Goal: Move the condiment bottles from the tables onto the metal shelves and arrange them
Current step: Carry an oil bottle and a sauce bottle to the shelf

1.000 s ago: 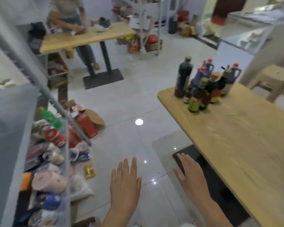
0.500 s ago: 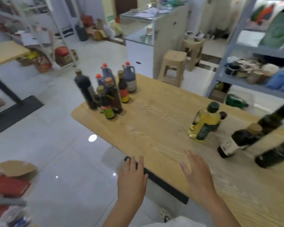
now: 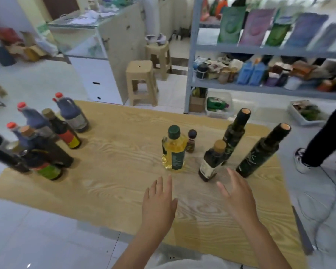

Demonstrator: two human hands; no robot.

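Sauce bottles [image 3: 52, 152] crowd the left end of the wooden table [image 3: 114, 181], dark ones packed close, several with red caps. At the table's middle stands a yellow oil bottle [image 3: 174, 152] with a green cap, and a small spice jar [image 3: 191, 141] sits just behind it toward the table's far edge. The left hand [image 3: 158, 202] hovers over the table's near half, short of the oil bottle, its fingers straight and held close together with the thumb out, holding nothing. Right of the oil bottle is a short dark bottle [image 3: 211, 162] with a tan cap. The right hand [image 3: 239, 197] hangs just in front of it, fingers loosely spread and likewise empty. Two tall green bottles [image 3: 262, 154] rise at the table's right end. Beyond the table's far right corner stand the metal shelves [image 3: 241, 49], already loaded with packets and jars, and a person's leg [image 3: 326, 140] shows off the table's right side. Judging by this, the job on this table has barely started. Every bottle in view is on the wood, none is in hand, and all of them have yet to be carried over and lined up.
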